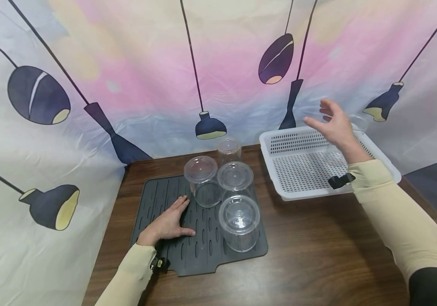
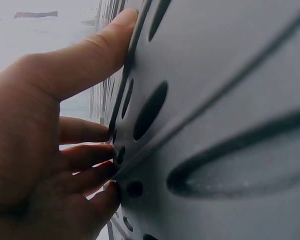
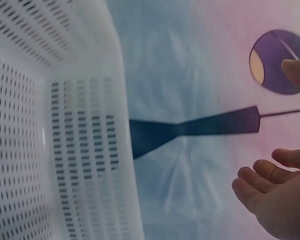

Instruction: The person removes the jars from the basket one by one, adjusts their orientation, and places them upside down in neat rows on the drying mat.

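Note:
My left hand rests on the dark grey drying mat, thumb spread from the fingers. In the left wrist view, its fingertips touch the slotted mat surface. To its right stand clear lidded jars: a near one, a middle one and a left one. Another clear jar is behind them. Above the white basket, my right hand is raised with fingers apart and holds nothing. A clear jar in the basket is partly hidden behind that hand.
The basket, with perforated walls, sits at the back right of the brown wooden table. A printed cloth with pendant lamps hangs close behind the table and along its sides.

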Demonstrator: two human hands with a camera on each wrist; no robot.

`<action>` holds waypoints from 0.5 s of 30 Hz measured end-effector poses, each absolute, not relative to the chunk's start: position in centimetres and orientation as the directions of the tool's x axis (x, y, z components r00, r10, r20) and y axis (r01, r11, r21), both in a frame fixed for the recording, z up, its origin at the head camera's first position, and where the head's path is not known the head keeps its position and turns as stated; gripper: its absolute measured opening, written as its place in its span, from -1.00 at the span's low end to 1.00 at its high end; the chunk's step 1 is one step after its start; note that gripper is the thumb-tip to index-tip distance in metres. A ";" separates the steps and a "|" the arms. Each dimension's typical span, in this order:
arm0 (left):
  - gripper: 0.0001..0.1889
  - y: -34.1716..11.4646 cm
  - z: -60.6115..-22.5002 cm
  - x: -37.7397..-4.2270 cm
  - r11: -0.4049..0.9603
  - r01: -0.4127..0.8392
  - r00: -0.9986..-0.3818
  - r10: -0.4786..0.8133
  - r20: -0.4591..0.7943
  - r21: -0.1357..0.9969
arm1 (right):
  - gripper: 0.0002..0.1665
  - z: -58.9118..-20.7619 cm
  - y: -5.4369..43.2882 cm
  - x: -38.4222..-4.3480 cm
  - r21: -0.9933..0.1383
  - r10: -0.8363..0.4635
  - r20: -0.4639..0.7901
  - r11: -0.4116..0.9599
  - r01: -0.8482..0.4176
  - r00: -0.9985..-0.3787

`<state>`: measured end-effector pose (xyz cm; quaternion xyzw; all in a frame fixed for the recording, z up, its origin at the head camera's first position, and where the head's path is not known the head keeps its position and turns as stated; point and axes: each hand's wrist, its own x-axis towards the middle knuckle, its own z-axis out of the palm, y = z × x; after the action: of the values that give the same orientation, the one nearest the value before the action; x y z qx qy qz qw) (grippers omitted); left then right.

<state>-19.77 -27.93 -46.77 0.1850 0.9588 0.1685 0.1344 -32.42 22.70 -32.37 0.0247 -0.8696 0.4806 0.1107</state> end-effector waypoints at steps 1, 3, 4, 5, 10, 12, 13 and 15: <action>0.16 -27.9 -46.8 -19.8 0.875 0.309 -0.896 0.399 -0.195 0.373 | 0.11 -32.5 23.0 -32.4 -0.830 0.067 0.214 0.539 -0.145 -0.975; 0.16 -27.9 -46.8 -19.8 0.875 0.309 -0.896 0.400 -0.194 0.373 | 0.12 -32.7 23.5 -32.4 -0.828 0.075 0.212 0.543 -0.138 -0.974; 0.16 -27.9 -46.8 -19.7 0.874 0.309 -0.896 0.400 -0.196 0.374 | 0.12 -32.8 23.8 -32.4 -0.827 0.079 0.211 0.546 -0.135 -0.974; 0.16 -27.9 -46.8 -19.7 0.874 0.308 -0.895 0.400 -0.197 0.376 | 0.12 -32.9 24.1 -32.4 -0.826 0.084 0.207 0.549 -0.128 -0.975; 0.16 -27.9 -46.9 -19.7 0.877 0.302 -0.895 0.395 -0.205 0.373 | 0.14 -33.0 25.0 -32.3 -0.831 0.108 0.188 0.547 -0.099 -0.976; 0.16 -27.9 -46.9 -19.7 0.878 0.304 -0.896 0.395 -0.202 0.370 | 0.15 -33.1 25.3 -32.2 -0.830 0.121 0.183 0.550 -0.088 -0.976; 0.15 -27.9 -46.9 -19.7 0.878 0.305 -0.896 0.396 -0.201 0.369 | 0.14 -33.2 25.5 -32.2 -0.825 0.128 0.185 0.559 -0.083 -0.974; 0.15 -27.9 -46.9 -19.7 0.877 0.310 -0.895 0.399 -0.197 0.367 | 0.14 -33.2 25.9 -32.2 -0.816 0.144 0.197 0.573 -0.080 -0.970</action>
<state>-19.73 -27.87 -46.86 0.1848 0.9593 0.1656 0.1347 -32.19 25.89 -33.19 -0.0182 -0.8785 0.4617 0.1217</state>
